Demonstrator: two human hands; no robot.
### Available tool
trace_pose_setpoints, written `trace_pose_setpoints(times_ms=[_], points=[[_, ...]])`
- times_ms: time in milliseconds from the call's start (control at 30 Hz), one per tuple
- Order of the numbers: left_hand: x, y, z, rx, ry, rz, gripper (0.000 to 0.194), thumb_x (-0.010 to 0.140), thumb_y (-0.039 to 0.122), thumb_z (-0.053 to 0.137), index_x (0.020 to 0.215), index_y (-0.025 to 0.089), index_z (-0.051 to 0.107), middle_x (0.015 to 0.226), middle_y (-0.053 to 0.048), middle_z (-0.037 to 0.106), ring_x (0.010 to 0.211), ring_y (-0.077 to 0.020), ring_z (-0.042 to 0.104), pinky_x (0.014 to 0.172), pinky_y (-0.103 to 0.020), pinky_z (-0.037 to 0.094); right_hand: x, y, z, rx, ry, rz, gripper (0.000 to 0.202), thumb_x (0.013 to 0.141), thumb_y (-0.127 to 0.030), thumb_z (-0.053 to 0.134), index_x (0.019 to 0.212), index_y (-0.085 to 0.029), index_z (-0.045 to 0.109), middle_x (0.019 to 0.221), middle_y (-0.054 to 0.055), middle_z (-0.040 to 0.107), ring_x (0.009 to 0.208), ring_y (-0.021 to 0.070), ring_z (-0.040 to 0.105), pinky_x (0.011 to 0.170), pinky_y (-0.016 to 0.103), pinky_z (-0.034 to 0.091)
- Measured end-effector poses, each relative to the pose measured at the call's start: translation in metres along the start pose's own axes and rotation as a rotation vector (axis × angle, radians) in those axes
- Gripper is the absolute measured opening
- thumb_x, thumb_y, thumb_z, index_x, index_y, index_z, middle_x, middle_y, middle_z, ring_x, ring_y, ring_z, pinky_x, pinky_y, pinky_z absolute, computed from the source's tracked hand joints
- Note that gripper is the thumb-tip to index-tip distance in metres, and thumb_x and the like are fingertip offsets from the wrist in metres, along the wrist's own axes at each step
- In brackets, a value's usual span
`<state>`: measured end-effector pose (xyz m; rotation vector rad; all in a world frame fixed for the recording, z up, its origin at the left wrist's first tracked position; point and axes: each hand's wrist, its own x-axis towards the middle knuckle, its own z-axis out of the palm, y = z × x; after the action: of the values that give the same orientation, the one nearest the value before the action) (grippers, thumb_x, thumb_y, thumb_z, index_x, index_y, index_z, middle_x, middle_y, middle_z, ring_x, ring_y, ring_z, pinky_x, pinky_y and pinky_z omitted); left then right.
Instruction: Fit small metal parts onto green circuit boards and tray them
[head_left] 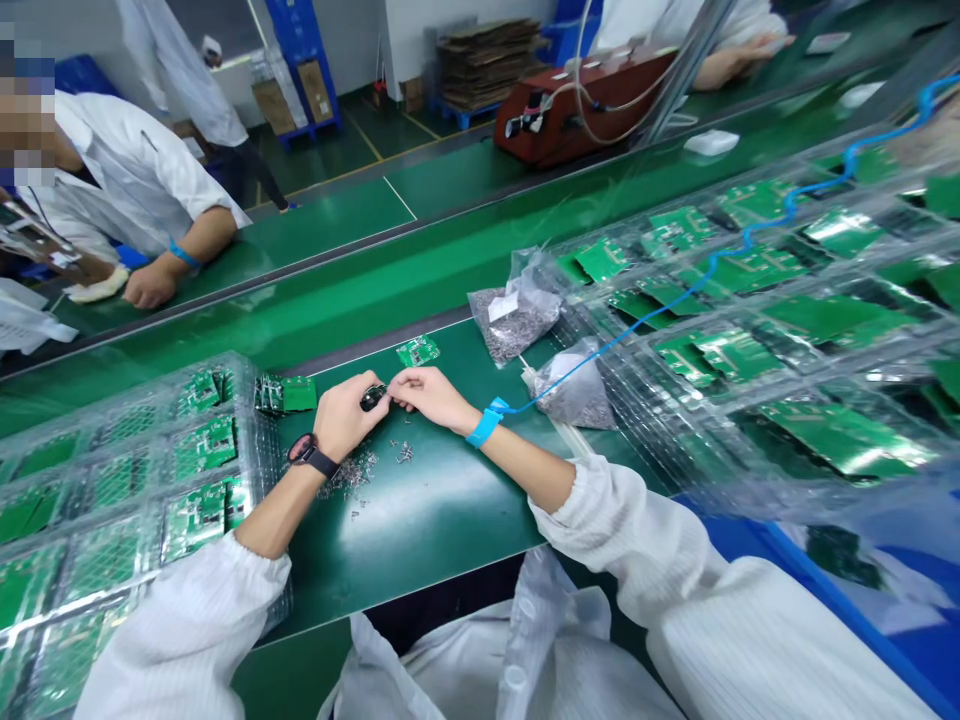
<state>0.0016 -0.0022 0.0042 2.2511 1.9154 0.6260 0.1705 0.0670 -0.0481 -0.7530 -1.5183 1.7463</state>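
My left hand (347,414) is closed around a small dark part (373,397), perhaps a piece of circuit board; the fingers cover most of it. At its right edge my right hand (433,393) pinches with thumb and forefinger. Whatever sits in that pinch is too small to make out. Loose small metal pins (355,474) lie scattered on the green table (427,520) beneath the hands. Just beyond them is a single green circuit board (418,350). A few boards stacked together (286,394) lie left of my left hand.
Clear plastic trays with green boards stand at the left (247,440) and right (637,385). Two bags of small parts (517,322) (576,385) lie right of my hands. A blue cord (675,298) runs from my right wrist. Across the conveyor (352,290) sits a co-worker (142,190).
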Motion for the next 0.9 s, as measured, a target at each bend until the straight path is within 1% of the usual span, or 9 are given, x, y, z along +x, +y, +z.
trace_pose_setpoints(times_ms=[200,400,667,800,900], points=[[-0.0004,0.0015,-0.0009,0.058,-0.003,0.018,0.011,0.093,0.032,0.062,0.088,0.023,0.063,0.084,-0.001,0.071,0.079,-0.0198,0.065,0.067,-0.028,0.039,-0.0004,0.0010,-0.0006,-0.020,-0.011,0.003,0.019,0.079,-0.035,0.070,0.080,-0.017,0.071,0.068,0.000,0.065,0.062,0.0128,0.057,0.063,0.027,0.047],[-0.0022,0.0031,-0.0003,0.051,-0.002,0.011,0.010,0.094,0.031,0.061,0.091,0.022,0.066,0.087,-0.001,0.073,0.081,-0.0199,0.067,0.068,-0.029,0.039,-0.0012,0.0027,0.0003,-0.040,0.021,-0.034,0.020,0.080,-0.036,0.069,0.078,-0.017,0.070,0.070,0.000,0.064,0.062,0.0126,0.057,0.063,0.027,0.046],[-0.0025,0.0026,0.0010,0.027,-0.014,0.018,0.013,0.096,0.032,0.059,0.088,0.023,0.064,0.085,-0.001,0.071,0.080,-0.0192,0.065,0.068,-0.028,0.039,-0.0018,0.0034,0.0005,-0.023,0.007,-0.019,0.020,0.079,-0.037,0.069,0.079,-0.017,0.069,0.073,0.001,0.066,0.062,0.0128,0.057,0.062,0.028,0.047],[-0.0031,0.0019,0.0012,0.063,-0.018,0.024,0.017,0.097,0.033,0.057,0.086,0.022,0.063,0.082,-0.001,0.070,0.078,-0.0189,0.065,0.067,-0.028,0.038,-0.0019,0.0040,0.0011,-0.019,-0.010,-0.019,0.023,0.080,-0.040,0.070,0.080,-0.017,0.068,0.072,0.000,0.065,0.062,0.0128,0.057,0.063,0.028,0.047],[-0.0039,0.0019,0.0008,0.130,-0.017,0.034,0.018,0.097,0.034,0.056,0.086,0.023,0.063,0.082,-0.001,0.071,0.077,-0.0196,0.065,0.066,-0.030,0.036,-0.0008,0.0066,0.0008,-0.023,-0.016,-0.026,0.026,0.081,-0.043,0.071,0.080,-0.017,0.068,0.072,0.000,0.064,0.062,0.0132,0.057,0.063,0.028,0.047]])
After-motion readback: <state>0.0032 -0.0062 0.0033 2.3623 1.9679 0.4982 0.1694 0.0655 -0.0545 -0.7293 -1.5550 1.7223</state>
